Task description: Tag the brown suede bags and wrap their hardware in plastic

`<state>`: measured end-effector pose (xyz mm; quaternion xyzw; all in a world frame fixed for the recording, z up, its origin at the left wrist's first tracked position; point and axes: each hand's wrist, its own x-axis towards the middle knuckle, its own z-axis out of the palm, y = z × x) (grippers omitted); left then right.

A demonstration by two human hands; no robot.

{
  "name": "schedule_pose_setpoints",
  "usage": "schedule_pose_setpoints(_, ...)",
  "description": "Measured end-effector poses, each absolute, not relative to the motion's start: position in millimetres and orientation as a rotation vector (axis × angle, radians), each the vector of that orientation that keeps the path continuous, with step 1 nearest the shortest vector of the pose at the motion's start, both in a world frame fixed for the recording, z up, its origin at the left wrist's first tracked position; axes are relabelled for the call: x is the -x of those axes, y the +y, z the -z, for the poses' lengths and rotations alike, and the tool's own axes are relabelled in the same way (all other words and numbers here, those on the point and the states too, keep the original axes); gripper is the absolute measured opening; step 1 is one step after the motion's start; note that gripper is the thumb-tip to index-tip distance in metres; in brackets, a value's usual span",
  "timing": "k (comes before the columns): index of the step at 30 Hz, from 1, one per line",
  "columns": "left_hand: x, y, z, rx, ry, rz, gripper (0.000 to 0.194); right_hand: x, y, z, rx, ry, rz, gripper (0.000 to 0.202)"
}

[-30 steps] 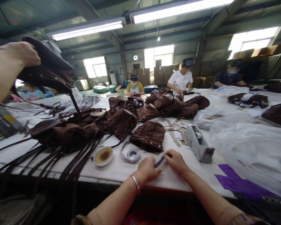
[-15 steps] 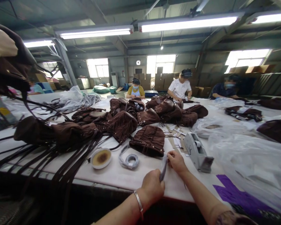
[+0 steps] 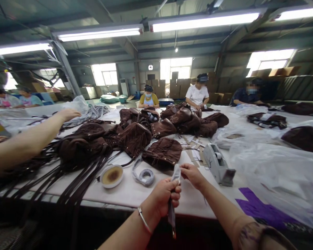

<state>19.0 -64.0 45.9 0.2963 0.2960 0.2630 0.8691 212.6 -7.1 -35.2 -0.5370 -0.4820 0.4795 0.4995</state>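
My left hand (image 3: 167,196) is closed around a dark strap in cloudy plastic wrapping (image 3: 176,173). The wrapped end sticks up above my fist, and the lower part (image 3: 171,217) hangs below it, with a small metal-coloured tip. Beside the upper end my right hand (image 3: 194,176) pinches with thumb and forefinger at the wrapping's edge. Just beyond both hands lies a brown fringed bag (image 3: 163,151) with metal eyelets. A coiled, plastic-wrapped strap (image 3: 146,177) rests left of my hands. To the right stands a grey tape dispenser (image 3: 217,165).
A round dish with a yellowish, dark-stained pad (image 3: 112,175) sits near the table edge. Brown bags (image 3: 182,119) are heaped behind, with cards (image 3: 194,147) beside them. Plastic bags (image 3: 273,173) cover the right side. Another person's arm (image 3: 33,140) reaches in from the left; several people sit or stand across.
The wrapped strap has turned more upright and now hangs below my left fist. At left, the raised bag has gone from view and a person's bare arm now reaches over the table.
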Motion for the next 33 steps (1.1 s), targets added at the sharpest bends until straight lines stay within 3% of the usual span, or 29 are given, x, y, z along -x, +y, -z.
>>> schedule_pose_setpoints(8,9.1,-38.1,-83.4,-0.429,0.464,-0.687,0.014,-201.9,-3.1,30.7,1.54,-1.114,-0.991,0.006)
schedule_pose_setpoints(11,9.0,-45.8,-71.0,-0.818,0.694,-0.699,0.016,-203.1,-11.5,31.2,1.618,-1.076,-1.016,0.01)
schedule_pose_setpoints(14,3.4,-63.0,-45.4,-1.517,1.048,-0.573,0.016,-202.0,-21.8,28.4,1.673,-1.087,-1.086,0.026)
schedule_pose_setpoints(18,-6.4,-85.5,-22.2,-2.412,1.26,-0.173,0.01,-195.3,-29.4,26.0,1.865,-1.168,-1.177,0.041)
schedule_pose_setpoints(20,-13.3,-92.7,-18.4,-2.562,1.31,0.02,0.021,-190.9,-29.1,24.7,1.963,-1.254,-1.152,0.037)
schedule_pose_setpoints(26,-38.3,-102.3,-10.7,-2.64,1.388,0.073,0.034,-179.2,-23.9,15.1,2.115,-1.646,-0.708,0.018)
schedule_pose_setpoints(33,-49.1,-101.8,-4.7,-2.539,1.351,0.089,0.033,-174.6,-19.4,18.4,2.292,-1.75,-0.31,0.032)
